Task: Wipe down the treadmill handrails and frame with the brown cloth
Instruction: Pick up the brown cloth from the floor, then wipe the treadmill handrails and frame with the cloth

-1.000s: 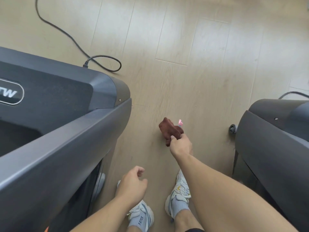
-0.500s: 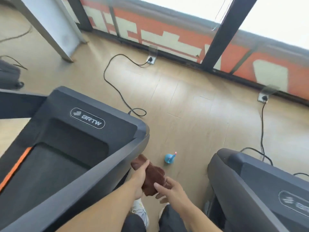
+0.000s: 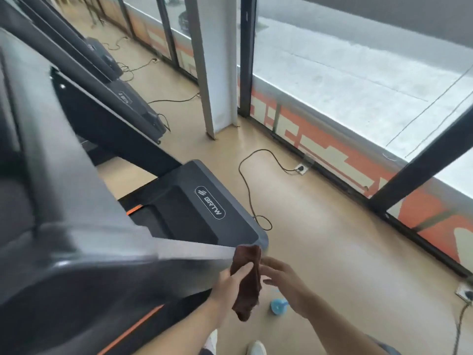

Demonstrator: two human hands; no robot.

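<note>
Brown cloth (image 3: 247,275) draped at the treadmill frame (image 3: 194,252) edge.
Pinned by left hand (image 3: 230,283); right hand (image 3: 284,280) loose, empty, just beside. Soft, light, floppy; probably best bunched mid-fold.

The scene is lit brightly by daylight from the windows (image 3: 358,73) across the upper right of the frame. The pavement outside is washed out almost to white. A soft sheen is thrown on the floor (image 3: 320,226) at centre right, and only faint shadows are cast there. A pale streak of glare is seen on the handrail (image 3: 194,249) at lower centre. The treadmill (image 3: 64,201) filling the left of the frame is heavily smeared by motion blur, and its edges are lost. The hands and cloth (image 3: 247,278) at lower centre are slightly blurred. Straight window posts are bent by wide-angle distortion toward the edges.
</note>
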